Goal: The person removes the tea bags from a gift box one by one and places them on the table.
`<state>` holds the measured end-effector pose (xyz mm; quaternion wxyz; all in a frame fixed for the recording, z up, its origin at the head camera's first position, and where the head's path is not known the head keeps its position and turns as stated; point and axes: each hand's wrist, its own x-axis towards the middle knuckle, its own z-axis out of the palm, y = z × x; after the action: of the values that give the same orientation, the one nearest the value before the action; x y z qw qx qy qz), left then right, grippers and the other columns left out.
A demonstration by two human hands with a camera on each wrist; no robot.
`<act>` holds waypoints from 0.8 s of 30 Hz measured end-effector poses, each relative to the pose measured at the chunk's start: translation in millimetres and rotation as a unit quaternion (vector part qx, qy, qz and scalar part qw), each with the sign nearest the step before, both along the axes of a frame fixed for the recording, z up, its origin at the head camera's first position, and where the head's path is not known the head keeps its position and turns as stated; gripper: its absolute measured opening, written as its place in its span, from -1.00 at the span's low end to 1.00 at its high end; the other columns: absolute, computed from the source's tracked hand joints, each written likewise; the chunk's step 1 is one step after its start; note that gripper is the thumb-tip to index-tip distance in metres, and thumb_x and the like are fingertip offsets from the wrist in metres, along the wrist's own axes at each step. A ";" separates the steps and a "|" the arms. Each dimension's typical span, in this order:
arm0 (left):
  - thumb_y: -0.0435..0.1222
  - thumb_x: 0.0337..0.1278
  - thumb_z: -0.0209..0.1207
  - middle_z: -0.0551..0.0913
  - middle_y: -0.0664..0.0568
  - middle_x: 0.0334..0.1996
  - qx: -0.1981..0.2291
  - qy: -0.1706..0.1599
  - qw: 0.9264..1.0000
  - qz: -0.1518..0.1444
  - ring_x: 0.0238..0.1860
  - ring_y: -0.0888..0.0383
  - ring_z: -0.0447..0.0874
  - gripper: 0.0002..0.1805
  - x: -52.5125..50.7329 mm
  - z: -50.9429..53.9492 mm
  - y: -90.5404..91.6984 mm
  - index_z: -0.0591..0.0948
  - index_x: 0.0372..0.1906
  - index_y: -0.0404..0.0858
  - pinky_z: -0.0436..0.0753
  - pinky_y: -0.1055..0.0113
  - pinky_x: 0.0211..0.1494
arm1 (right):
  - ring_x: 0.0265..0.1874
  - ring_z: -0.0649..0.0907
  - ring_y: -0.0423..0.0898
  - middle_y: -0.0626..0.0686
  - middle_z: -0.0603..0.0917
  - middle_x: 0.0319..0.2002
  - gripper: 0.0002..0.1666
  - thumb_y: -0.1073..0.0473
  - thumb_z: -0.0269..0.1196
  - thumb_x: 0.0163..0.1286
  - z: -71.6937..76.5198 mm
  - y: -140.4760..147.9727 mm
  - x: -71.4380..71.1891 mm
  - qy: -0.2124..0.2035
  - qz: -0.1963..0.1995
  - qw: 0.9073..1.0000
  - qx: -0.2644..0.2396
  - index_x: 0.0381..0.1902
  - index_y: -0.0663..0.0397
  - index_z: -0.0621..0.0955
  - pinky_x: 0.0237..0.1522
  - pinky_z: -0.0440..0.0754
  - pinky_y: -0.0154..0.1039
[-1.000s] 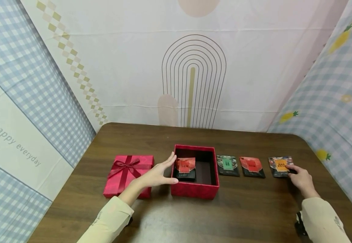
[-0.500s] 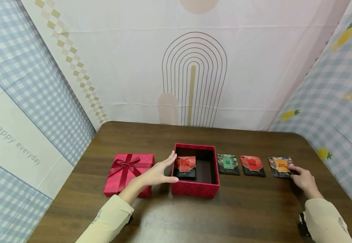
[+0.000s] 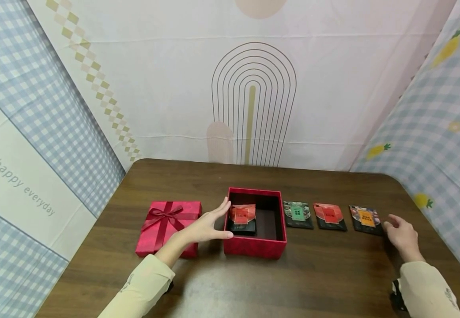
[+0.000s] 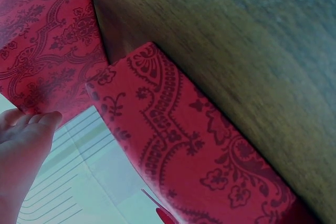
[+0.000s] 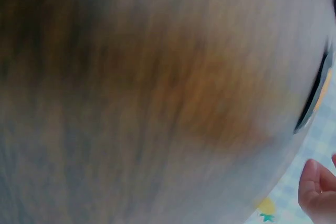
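Head view, right of frame: right hand (image 3: 402,236) just beside the orange-labelled sachet (image 3: 365,218) — fingers loosely curled, pinching nothing.

Sachet handling, I'd judge; gripping one calls for a thumb-and-finger pinch. Left hand (image 3: 204,228)?

Fingers spread against the red box (image 3: 255,249), lower centre.

In the way?

Green-labelled sachet (image 3: 298,214), red-labelled sachet (image 3: 330,216) between — bow-topped lid (image 3: 168,228) lower left.

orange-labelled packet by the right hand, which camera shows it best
The head view: the orange-labelled packet lies on the table, its printed face and label visible, beside the right hand. The right wrist view shows only a narrow sliver, seemingly this packet, at its right edge. The left wrist view doesn't show it.
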<state>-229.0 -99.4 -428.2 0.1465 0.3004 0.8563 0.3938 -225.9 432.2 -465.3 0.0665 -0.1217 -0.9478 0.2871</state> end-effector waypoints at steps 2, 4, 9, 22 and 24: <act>-0.09 0.05 0.23 -0.26 -0.05 0.44 0.001 0.000 1.000 0.000 0.40 -0.02 -0.12 -0.03 -0.1 0.3 -0.2 -0.07 0.42 -0.31 0.09 0.04 0.35 | -0.01 0.35 0.45 0.58 0.35 0.02 -0.46 0.19 -0.15 0.40 2.1 -5.5 0.6 0.021 -0.012 1.000 -0.009 0.17 0.56 0.25 0.04 0.17 0.24; -0.09 0.05 0.23 -0.26 -0.06 0.44 0.002 -0.001 1.000 0.000 0.40 -0.02 -0.12 -0.03 -0.1 0.6 -0.4 -0.07 0.42 -0.31 0.09 0.03 0.35 | 0.00 0.35 0.46 0.59 0.34 0.03 -0.44 0.19 -0.19 0.42 4.8 -12.5 0.8 0.042 -0.017 0.999 -0.018 0.21 0.56 0.20 0.08 0.13 0.26; -0.09 0.05 0.24 -0.26 -0.06 0.44 0.004 -0.003 1.000 0.000 0.40 -0.02 -0.13 -0.03 0.0 0.4 -0.3 -0.07 0.42 -0.31 0.08 0.03 0.36 | 0.04 0.35 0.45 0.56 0.37 0.03 -0.44 0.20 -0.17 0.42 9.3 -32.3 -1.1 0.083 -0.019 0.996 -0.036 0.25 0.51 0.19 0.11 0.13 0.24; -0.08 0.04 0.24 -0.27 -0.06 0.44 0.002 0.000 1.000 0.000 0.40 -0.02 -0.13 -0.02 0.3 -1.8 0.0 -0.07 0.42 -0.31 0.08 0.03 0.36 | -0.34 0.19 -0.86 0.40 0.51 0.00 -0.49 0.19 -0.05 0.43 22.1 -83.2 -3.5 0.150 0.071 0.985 -0.056 0.24 0.39 0.30 0.04 0.29 0.16; -0.08 0.04 0.24 -0.27 -0.06 0.44 0.003 -0.001 1.000 0.000 0.40 -0.02 -0.13 -0.02 0.4 -1.1 0.0 -0.07 0.42 -0.31 0.08 0.03 0.36 | -0.33 0.21 -0.85 0.41 0.49 0.02 -0.48 0.20 -0.05 0.43 25.6 -91.9 -3.1 0.149 0.093 0.982 -0.071 0.26 0.40 0.27 0.09 0.30 0.09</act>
<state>-228.6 -99.3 -429.3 0.1465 0.3000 0.8551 0.3967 -229.0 340.3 -439.8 0.1708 0.0066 -0.9117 0.3737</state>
